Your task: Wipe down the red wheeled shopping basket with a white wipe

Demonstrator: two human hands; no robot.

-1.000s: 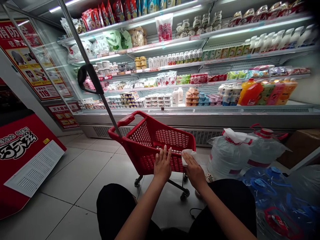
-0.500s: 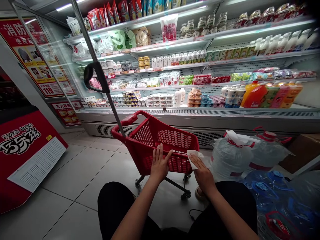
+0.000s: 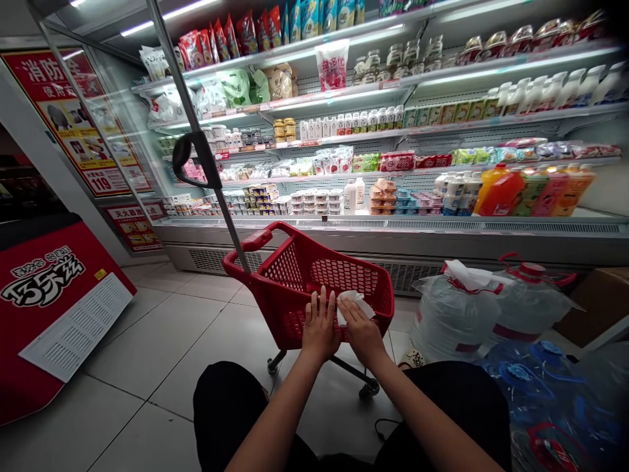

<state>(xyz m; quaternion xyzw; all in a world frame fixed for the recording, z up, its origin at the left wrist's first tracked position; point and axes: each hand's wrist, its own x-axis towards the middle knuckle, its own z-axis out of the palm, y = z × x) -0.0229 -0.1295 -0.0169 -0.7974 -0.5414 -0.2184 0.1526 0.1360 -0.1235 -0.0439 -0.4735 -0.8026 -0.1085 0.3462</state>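
Observation:
A small red plastic shopping cart [image 3: 285, 257] stands in front of me, its basket walls full of holes and its frame on black casters. My left hand [image 3: 320, 328] lies flat against the near side of the basket, fingers stretched upward, holding nothing. Just beside it, my right hand [image 3: 362, 333] presses a crumpled white wipe [image 3: 358, 303] against the top of the same side wall. Part of the wipe is hidden beneath the fingers. A grey pole [image 3: 228, 219] with a black loop handle [image 3: 199, 160] rises from the cart's handle end.
Behind the cart runs an open refrigerated shelf [image 3: 354, 226] stocked with drinks and yogurts. Large water bottles [image 3: 455, 308] crowd the right side, with a white cloth or tissue [image 3: 469, 274] atop one. A red freezer chest [image 3: 59, 295] stands left on the tiled floor [image 3: 162, 341].
My right hand has slid left along the basket's rim with the white wipe, from the corner to beside my left hand. The left hand stays on the basket wall, shifted slightly right.

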